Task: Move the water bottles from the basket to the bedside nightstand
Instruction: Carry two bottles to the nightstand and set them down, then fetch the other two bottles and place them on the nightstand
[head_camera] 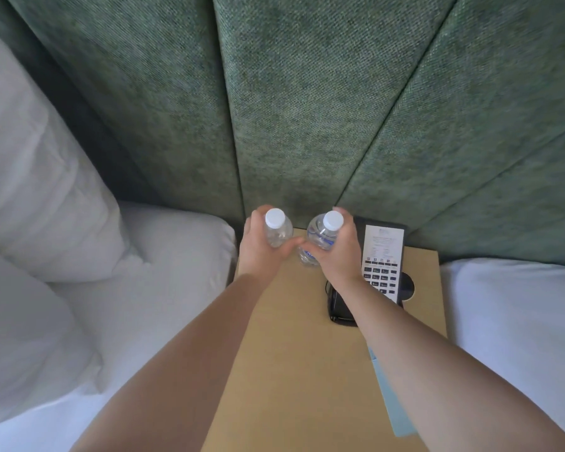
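Over the nightstand, each hand's fingers clamp an upright clear bottle: left hand, right hand

Two clear water bottles are showing: the left bottle and the right bottle. One desk phone is sitting on one wooden nightstand. Two white pillows are lying: upper pillow, lower pillow.

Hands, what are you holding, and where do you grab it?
Each hand holds a water bottle around its body, below the white cap: the left hand grips one bottle, the right hand the other bottle.
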A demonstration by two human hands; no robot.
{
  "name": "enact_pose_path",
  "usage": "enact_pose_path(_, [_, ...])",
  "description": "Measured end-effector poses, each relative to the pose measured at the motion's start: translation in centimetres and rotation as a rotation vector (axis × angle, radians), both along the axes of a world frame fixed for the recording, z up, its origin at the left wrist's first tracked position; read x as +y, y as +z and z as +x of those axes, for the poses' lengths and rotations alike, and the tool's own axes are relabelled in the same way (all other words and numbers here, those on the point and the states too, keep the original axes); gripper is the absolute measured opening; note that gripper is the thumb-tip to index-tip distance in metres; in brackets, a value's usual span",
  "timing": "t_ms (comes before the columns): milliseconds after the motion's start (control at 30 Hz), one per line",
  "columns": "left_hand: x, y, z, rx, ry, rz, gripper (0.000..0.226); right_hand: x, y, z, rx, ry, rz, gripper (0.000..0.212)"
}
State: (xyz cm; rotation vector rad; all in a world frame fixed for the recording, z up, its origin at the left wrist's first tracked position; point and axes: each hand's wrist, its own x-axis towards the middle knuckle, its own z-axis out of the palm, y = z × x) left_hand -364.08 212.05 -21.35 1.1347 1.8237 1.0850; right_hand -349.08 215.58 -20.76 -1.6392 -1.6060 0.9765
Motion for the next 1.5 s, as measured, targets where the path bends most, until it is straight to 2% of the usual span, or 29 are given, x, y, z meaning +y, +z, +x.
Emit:
enact_pose_path(100, [0.0,0.8,-0.2,-0.026,-0.024,-0.09,0.116,-0.9,1.2,1.0,0.024,0.022,-0.052,0.103])
enact_pose_path(167, [-0.7,1.6,-0.2,-0.026,0.001,-0.151,0.119,-2.2,1.9,2.2,0.022,0.01,-0.076,0.1])
enact_pose_path(300, [-4.4,4.0,0.6,0.054,-0.021,-0.218,0.112,-6.0,4.4,4.9,0.003,-0.043,-0.103,0.09])
enact_pose_path(367, [-6.6,5.6,1.1,0.151,-0.073,-0.209,0.098,-7.9,6.2,6.3,-0.058,-0.09,-0.089,0.079])
enact_pose_path(533, [-12.1,10.3,3.4,0.419,-0.254,-0.193,0.085,-13.7,11.3,10.4,-0.115,-0.123,-0.045,0.048])
enact_pose_path(633, [-14.6,12.5,5.9,0.501,-0.371,-0.135,0.076,-17.4,13.0,12.7,-0.191,-0.181,-0.004,0.046])
enact_pose_path(867, [-17.9,14.4,13.9,0.516,-0.682,-0.074,0.067,-25.8,14.9,17.4,-0.233,-0.443,-0.04,0.046])
enact_pose_path(1000, [-19.5,14.5,19.7,0.541,-0.916,0.013,0.059,-31.4,14.5,20.7,-0.206,-0.711,-0.09,0.048])
enact_pose_path(1167, [-23.3,15.0,27.4,0.614,-1.2,0.094,0.061,-40.3,15.1,24.5,-0.185,-0.997,-0.161,0.049])
enact_pose_path(1500, [-39.1,17.4,42.8,0.599,-1.693,0.282,0.064,-60.6,17.1,31.0,-0.151,-1.508,-0.173,0.051])
